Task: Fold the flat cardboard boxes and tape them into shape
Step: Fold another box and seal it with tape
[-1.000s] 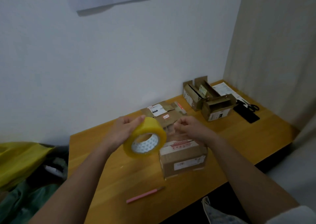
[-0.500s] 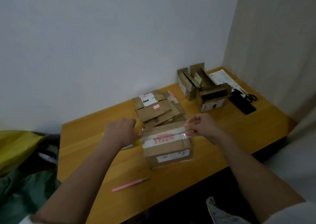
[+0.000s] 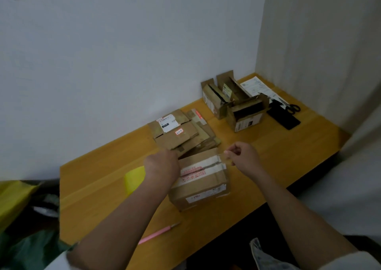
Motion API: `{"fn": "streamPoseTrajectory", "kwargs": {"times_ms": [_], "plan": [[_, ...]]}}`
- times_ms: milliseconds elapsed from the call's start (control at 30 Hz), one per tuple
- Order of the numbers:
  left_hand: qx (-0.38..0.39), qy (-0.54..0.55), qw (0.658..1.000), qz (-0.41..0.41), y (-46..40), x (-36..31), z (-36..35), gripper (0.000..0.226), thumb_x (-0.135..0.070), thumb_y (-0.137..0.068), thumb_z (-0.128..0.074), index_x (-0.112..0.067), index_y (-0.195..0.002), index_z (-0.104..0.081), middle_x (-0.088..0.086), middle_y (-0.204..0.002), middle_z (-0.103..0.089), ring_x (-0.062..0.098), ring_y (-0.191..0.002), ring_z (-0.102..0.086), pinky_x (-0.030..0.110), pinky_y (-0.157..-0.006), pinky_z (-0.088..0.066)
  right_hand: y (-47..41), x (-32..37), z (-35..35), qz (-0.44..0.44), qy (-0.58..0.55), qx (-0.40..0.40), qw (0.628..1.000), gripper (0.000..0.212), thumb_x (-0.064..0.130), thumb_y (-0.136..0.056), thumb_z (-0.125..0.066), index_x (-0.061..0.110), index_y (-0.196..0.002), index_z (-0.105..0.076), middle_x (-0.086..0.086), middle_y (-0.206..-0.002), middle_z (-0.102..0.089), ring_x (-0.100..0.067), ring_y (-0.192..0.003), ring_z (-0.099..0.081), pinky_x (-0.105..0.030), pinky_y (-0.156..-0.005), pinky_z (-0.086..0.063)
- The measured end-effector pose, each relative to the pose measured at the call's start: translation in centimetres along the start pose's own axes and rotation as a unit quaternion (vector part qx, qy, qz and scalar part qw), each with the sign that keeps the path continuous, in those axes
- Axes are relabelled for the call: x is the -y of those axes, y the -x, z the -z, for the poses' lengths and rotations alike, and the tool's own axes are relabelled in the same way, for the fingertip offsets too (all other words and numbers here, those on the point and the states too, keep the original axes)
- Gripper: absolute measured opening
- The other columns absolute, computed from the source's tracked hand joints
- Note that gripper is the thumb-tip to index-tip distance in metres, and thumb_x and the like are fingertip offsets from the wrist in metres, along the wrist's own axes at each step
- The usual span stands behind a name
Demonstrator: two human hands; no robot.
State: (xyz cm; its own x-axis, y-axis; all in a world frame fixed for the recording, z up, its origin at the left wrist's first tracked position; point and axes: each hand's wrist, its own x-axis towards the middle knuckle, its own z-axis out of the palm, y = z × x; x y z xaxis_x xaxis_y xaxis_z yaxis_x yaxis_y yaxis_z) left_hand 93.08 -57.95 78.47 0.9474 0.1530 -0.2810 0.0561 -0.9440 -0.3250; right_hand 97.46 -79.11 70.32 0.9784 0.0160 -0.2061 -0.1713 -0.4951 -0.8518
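A folded cardboard box (image 3: 201,184) stands on the wooden table (image 3: 278,152), its top flaps closed, with white and red labels. My left hand (image 3: 161,165) sits at the box's left top edge and holds the yellow tape roll (image 3: 134,178), which is mostly hidden behind my wrist. My right hand (image 3: 242,155) pinches the free end of the clear tape just past the box's right top edge. The tape strip spans the top seam. A stack of flat cardboard boxes (image 3: 181,134) lies behind the box.
Two folded open boxes (image 3: 233,104) stand at the back right, with papers (image 3: 258,86), a black flat object (image 3: 285,119) and scissors (image 3: 293,108) beside them. A pink pen-like tool (image 3: 158,232) lies near the front edge. Yellow and green bags (image 3: 18,218) sit left of the table.
The tape roll came down from in front of me to the box's left side. My hands spread apart, drawing the tape across the box top. The view tilted down.
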Motion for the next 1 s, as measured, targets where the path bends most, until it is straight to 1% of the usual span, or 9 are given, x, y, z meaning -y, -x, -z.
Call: {"fn": "streamPoseTrajectory", "kwargs": {"times_ms": [67,167,333,467,667,767,867,933,1000], "plan": [[-0.005,-0.006,1.0,0.002,-0.2,-0.4,-0.1,0.019,-0.026,-0.1,-0.046,-0.023,-0.084,-0.056,-0.007,-0.074,-0.049,0.018,-0.081,-0.063,0.023,-0.046,-0.027,-0.2,-0.9,-0.4,-0.009,-0.002,0.0,1.0,0.015,0.019,-0.093,-0.065,0.018,-0.078,-0.061,-0.002,-0.079,-0.066,-0.016,-0.069,-0.063,-0.031,-0.063,-0.055],[-0.011,0.003,1.0,-0.001,-0.5,-0.7,0.0,0.034,-0.023,-0.1,-0.044,-0.022,-0.067,-0.039,-0.006,-0.065,-0.041,0.016,-0.068,-0.055,0.022,-0.048,-0.031,-0.2,-2.1,-1.2,-0.015,-0.009,-0.008,1.0,0.017,0.019,-0.093,-0.065,0.021,-0.077,-0.059,0.001,-0.078,-0.063,-0.015,-0.071,-0.059,-0.025,-0.06,-0.048],[-0.014,-0.006,1.0,-0.013,-1.1,-0.8,-0.2,0.035,-0.025,-0.1,-0.045,-0.022,-0.065,-0.039,-0.006,-0.065,-0.046,0.014,-0.057,-0.048,0.022,-0.047,-0.031,-0.1,-3.1,-2.1,-0.02,-0.027,-0.018,0.999,0.013,0.019,-0.094,-0.063,0.019,-0.081,-0.062,0.002,-0.082,-0.064,-0.011,-0.076,-0.059,-0.02,-0.062,-0.045],[-0.022,-0.012,1.0,-0.018,-1.1,-0.8,-0.1,0.037,-0.03,-0.1,-0.046,-0.023,-0.066,-0.034,-0.007,-0.067,-0.046,0.014,-0.064,-0.052,0.022,-0.046,-0.029,-0.1,-3.6,-3.0,-0.043,-0.058,-0.017,0.997,0.008,0.019,-0.096,-0.061,0.017,-0.088,-0.062,0.001,-0.089,-0.065,-0.014,-0.082,-0.061,-0.022,-0.065,-0.047],[-0.023,-0.011,1.0,-0.013,-0.9,-0.9,-0.2,0.034,-0.031,-0.098,-0.049,-0.023,-0.068,-0.036,-0.006,-0.064,-0.042,0.012,-0.06,-0.048,0.023,-0.048,-0.03,0.1,-3.9,-4.1,-0.091,-0.119,-0.024,0.988,0.005,0.022,-0.095,-0.062,0.017,-0.096,-0.063,0.002,-0.095,-0.063,-0.011,-0.085,-0.057,-0.022,-0.062,-0.046],[-0.025,-0.018,0.999,-0.014,-0.7,-1.0,-0.3,0.033,-0.03,-0.098,-0.05,-0.022,-0.068,-0.038,-0.007,-0.064,-0.043,0.011,-0.053,-0.039,0.023,-0.049,-0.031,0.1,-3.8,-4.2,-0.124,-0.131,-0.042,0.983,0.019,0.026,-0.091,-0.067,0.017,-0.103,-0.056,0.003,-0.091,-0.056,-0.008,-0.079,-0.054,-0.023,-0.057,-0.043],[-0.034,-0.023,0.999,-0.018,-0.7,-1.0,-0.4,0.034,-0.026,-0.096,-0.049,-0.023,-0.065,-0.037,-0.007,-0.063,-0.045,0.011,-0.052,-0.04,0.023,-0.049,-0.031,0.2,-4.1,-4.2,-0.143,-0.109,-0.04,0.983,0.022,0.03,-0.089,-0.069,0.013,-0.099,-0.06,0.002,-0.087,-0.057,-0.011,-0.077,-0.056,-0.025,-0.057,-0.044],[-0.035,-0.029,0.999,-0.02,-0.7,-1.1,-0.5,0.032,-0.025,-0.096,-0.049,-0.023,-0.065,-0.039,-0.007,-0.063,-0.046,0.011,-0.052,-0.04,0.023,-0.047,-0.03,0.2,-4.2,-3.9,-0.127,-0.079,-0.047,0.988,0.014,0.023,-0.09,-0.069,0.011,-0.095,-0.063,0.003,-0.084,-0.058,-0.013,-0.078,-0.057,-0.021,-0.057,-0.044],[-0.034,-0.037,0.998,-0.022,-0.7,-1.2,-0.5,0.031,-0.024,-0.096,-0.049,-0.023,-0.065,-0.04,-0.007,-0.063,-0.047,0.011,-0.052,-0.041,0.023,-0.047,-0.03,0.4,-3.9,-3.4,-0.097,-0.058,-0.097,0.989,0.006,0.016,-0.091,-0.067,0.013,-0.089,-0.063,0.004,-0.082,-0.059,-0.013,-0.078,-0.058,-0.017,-0.056,-0.041]]}}
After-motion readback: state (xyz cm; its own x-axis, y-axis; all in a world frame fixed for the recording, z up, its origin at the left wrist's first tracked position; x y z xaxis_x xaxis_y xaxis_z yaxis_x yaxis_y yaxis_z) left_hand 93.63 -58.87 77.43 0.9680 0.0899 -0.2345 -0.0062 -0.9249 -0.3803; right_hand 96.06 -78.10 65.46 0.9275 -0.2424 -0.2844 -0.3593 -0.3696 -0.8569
